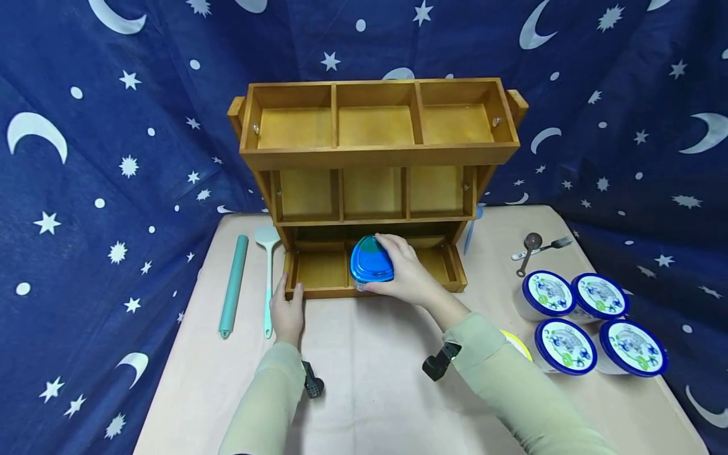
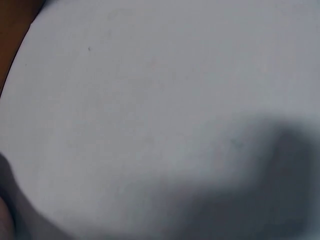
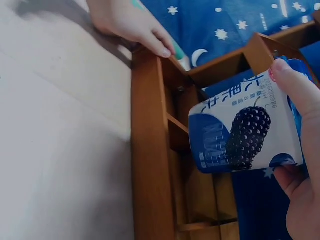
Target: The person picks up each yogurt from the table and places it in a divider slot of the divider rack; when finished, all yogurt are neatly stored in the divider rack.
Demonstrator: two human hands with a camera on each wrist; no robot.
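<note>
Over the wooden bottom tray [image 1: 324,293], the right hand's [image 1: 408,270] grip, moderately spread, holds the blackberry-printed cup [image 3: 242,131], probably light and squeezable, best held gently by its sides, while the left hand's [image 1: 287,316] fairly straight fingers touch the tray's corner.

The person wears a long-sleeved top in a pale, greyish green, plain and matt. The left sleeve [image 1: 264,398] is loose, with soft creases along its length, and ends at the wrist. The right sleeve [image 1: 523,379] matches it in colour, with a wide, slightly puckered end and shallow folds further up. Beyond the cloth, the left hand [image 1: 287,316] and the right hand [image 1: 406,272] are bare. A small black device [image 1: 313,380] with a rounded knob sits at the left wrist; a chunky black unit [image 1: 436,365] with blunt corners sits at the right.
</note>
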